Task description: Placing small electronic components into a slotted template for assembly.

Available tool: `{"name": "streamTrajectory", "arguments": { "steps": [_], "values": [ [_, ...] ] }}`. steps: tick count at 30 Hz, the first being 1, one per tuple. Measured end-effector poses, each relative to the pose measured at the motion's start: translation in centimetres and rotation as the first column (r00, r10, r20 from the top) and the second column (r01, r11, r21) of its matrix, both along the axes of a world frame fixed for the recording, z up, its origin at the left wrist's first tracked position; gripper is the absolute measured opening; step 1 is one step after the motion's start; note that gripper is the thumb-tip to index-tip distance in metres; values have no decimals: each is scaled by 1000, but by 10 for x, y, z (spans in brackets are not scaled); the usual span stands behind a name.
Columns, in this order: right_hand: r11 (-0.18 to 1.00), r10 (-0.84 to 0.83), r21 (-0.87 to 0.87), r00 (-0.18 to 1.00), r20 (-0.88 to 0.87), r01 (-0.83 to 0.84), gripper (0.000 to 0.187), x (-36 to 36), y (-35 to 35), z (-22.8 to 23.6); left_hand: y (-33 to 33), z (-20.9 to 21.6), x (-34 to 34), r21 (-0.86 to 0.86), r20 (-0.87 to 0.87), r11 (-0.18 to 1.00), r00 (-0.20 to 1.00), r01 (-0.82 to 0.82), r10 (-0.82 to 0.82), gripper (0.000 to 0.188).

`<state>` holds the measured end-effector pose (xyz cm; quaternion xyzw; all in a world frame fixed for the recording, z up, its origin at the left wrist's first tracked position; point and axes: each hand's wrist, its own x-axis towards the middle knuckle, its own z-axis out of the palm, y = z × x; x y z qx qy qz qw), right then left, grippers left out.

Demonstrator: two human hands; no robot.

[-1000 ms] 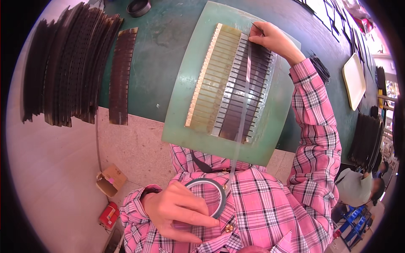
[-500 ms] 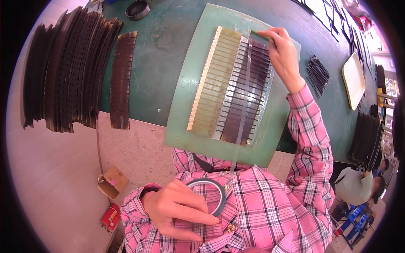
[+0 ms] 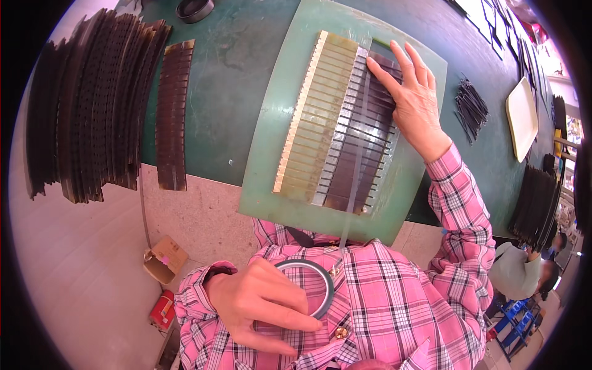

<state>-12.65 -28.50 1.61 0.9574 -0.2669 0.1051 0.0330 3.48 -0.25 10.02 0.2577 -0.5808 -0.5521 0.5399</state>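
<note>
My left hand [image 3: 262, 302] holds a roll of tape [image 3: 328, 283] close to the pink plaid shirt, its fingers hooked into the ring. From the roll a narrow translucent strip of tape [image 3: 355, 176] stretches up over a dark slotted panel [image 3: 341, 179]. This panel lies beside a yellowish slotted plate [image 3: 319, 111], both on a green board [image 3: 266, 148] that juts over the table's near edge. My right hand [image 3: 416, 105] rests with fingers spread at the far end of the dark panel. Its thumb-side fingertip touches near the tape's far end.
Dark slotted strips [image 3: 98, 111] stand stacked at the left, with a single strip [image 3: 172, 117] beside them. A black ring [image 3: 195, 8] sits at the far left. Right of the board are thin black pieces [image 3: 472, 108], a cream tray [image 3: 522, 120] and another dark stack [image 3: 531, 200].
My right hand has gone from pinching at the tape's far end to lying with spread fingers on the panel. My left hand keeps the roll in nearly the same place.
</note>
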Motion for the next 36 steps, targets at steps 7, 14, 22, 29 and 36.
{"name": "streamTrajectory", "arguments": {
  "steps": [7,14,22,29,36],
  "values": [
    [988,25,-150,992,-123,-44,66,3,2,-4,-7,-2,0,-14,5,999,999,46,-46,34],
    [1000,16,-21,994,-105,-19,69,-3,17,2,-4,-2,-2,-14,5,999,999,38,-38,33],
    [999,35,5,996,-81,-35,69,0,20,5,-6,-4,4,-14,25,998,998,61,-60,32],
    [993,37,110,997,-70,-29,69,2,24,17,-3,-11,9,-10,47,998,997,64,-63,32],
    [1000,6,9,992,-123,-5,71,-3,35,7,-8,-18,9,-35,38,997,997,74,-73,32]
  ]
}}
